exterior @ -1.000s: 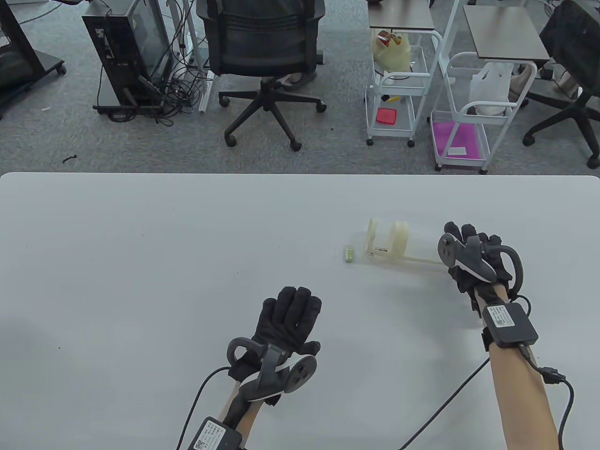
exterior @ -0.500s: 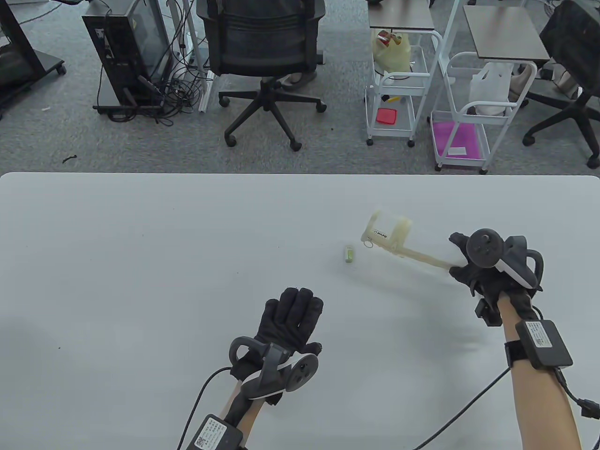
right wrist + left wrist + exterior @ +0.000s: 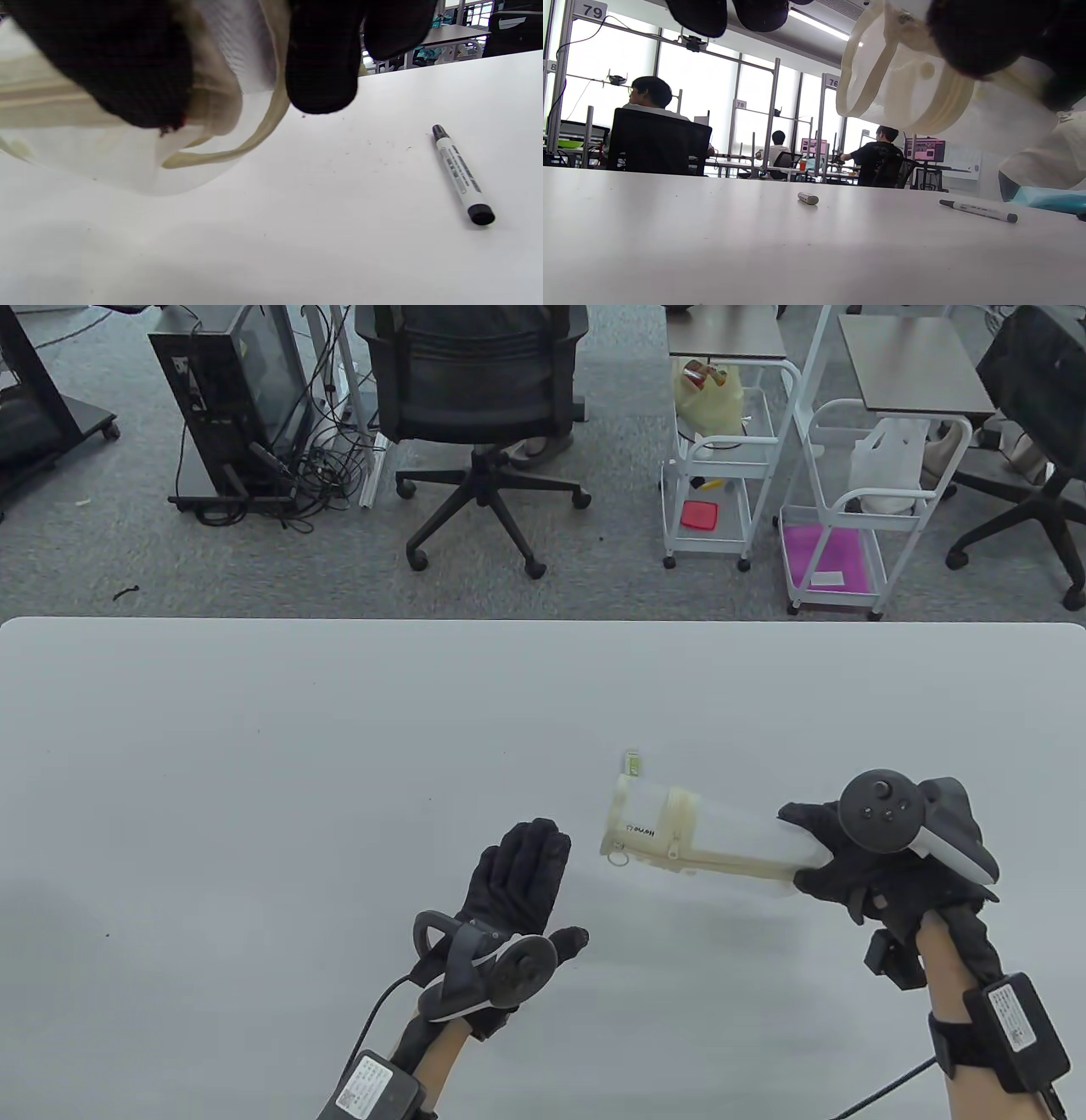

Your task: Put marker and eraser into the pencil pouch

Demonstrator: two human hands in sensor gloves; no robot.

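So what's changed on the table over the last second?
The right hand, gripping the pencil pouch, lifted it and carried it toward the person and the left hand, which turned slightly. The eraser stayed put.

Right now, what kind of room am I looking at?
Probably a shared office or lab: an office chair and wheeled carts stand beyond the white table, and people sit at desks with monitors between numbered posts.
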